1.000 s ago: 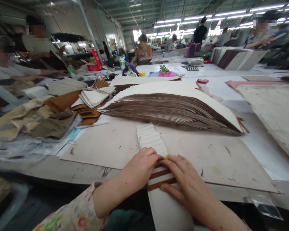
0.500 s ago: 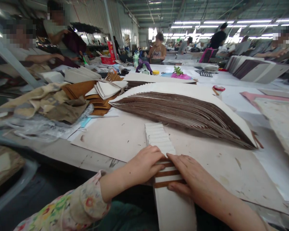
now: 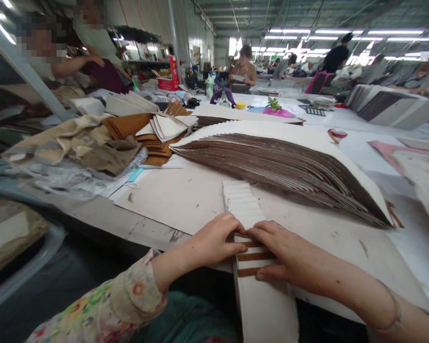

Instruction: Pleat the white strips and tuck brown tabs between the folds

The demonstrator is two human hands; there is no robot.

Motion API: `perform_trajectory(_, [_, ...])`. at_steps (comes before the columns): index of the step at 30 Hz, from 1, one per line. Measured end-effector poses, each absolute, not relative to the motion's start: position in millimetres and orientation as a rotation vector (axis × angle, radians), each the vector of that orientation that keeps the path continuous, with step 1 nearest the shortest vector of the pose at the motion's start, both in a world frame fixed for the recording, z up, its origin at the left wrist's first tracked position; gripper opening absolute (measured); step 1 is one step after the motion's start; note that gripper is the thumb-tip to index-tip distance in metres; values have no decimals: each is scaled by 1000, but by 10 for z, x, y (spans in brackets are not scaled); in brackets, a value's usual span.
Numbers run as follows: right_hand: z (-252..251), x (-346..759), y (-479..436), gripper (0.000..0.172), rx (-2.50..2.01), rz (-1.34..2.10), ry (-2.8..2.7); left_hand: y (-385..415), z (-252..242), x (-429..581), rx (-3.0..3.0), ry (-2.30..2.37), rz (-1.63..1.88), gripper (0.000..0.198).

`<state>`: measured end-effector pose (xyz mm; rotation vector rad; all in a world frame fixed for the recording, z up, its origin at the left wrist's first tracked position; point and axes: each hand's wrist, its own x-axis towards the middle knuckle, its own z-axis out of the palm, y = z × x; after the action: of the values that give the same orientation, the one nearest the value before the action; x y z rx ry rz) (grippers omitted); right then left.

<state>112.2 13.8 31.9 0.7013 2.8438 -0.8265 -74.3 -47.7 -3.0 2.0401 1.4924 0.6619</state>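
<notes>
A long pale panel (image 3: 266, 305) runs from the table edge toward me, with several brown strips (image 3: 256, 256) lying across it in parallel. Its far part shows ridged white layers (image 3: 241, 196), stepped like overlapped pieces. My left hand (image 3: 218, 239) is curled at the panel's left side, thumb and fingertips closed at the end of the uppermost brown strip. Over the right side lies my right hand (image 3: 284, 245), fingers stretched and thumb apart, touching the strips. The fingertips of both hands meet near the top strip, and what lies under them is partly hidden.
A fanned stack of white-topped brown sheets (image 3: 289, 138) lies just beyond my hands. Brown pieces (image 3: 157, 151), crumpled fabric (image 3: 110, 155) and clear plastic (image 3: 78, 183) are to the left. A red tape roll (image 3: 338, 134) sits at right. Other people work around the hall.
The whole view has shifted a little, so the table things appear farther right. Both hands stay at the strips, with my right hand's fingers slightly shifted over the top one.
</notes>
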Motion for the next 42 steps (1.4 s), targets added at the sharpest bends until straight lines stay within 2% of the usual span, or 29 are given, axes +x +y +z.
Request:
perform_trajectory(3, [348,1106,134,58,700,-825,2814,-483,-35,-752,2095,1474,647,20])
perform_trajectory(9, [336,1076,89,38,672,-661,2787,-569,-79,-766,2301,1498,524,15])
perform_trajectory(20, [310,1111,28,34,724,-428,2847,-788,-228,-872,2216,1543,669,26])
perform_trajectory(23, [289,1134,30,35,684,-480,2878,-931,-216,-801,2067,1545,737,35])
perform_trajectory(27, [291,1213,74,39,671,-607,2921,-1138,-286,-545,1922,1696,808,82])
perform_trajectory(28, [301,1239,105,37,661,-659,2925,-1164,-320,-477,1898,1741,810,88])
perform_trajectory(32, [369,1317,309,25,744,-847,2931,-1166,-441,-321,1825,1846,803,90])
perform_trajectory(37, [390,1319,474,37,1086,-1203,2712,-1138,-478,-336,1810,1869,782,89])
perform_trajectory(42, [327,1327,403,42,1097,-1353,2575,-1150,-483,-348,1821,1850,801,90])
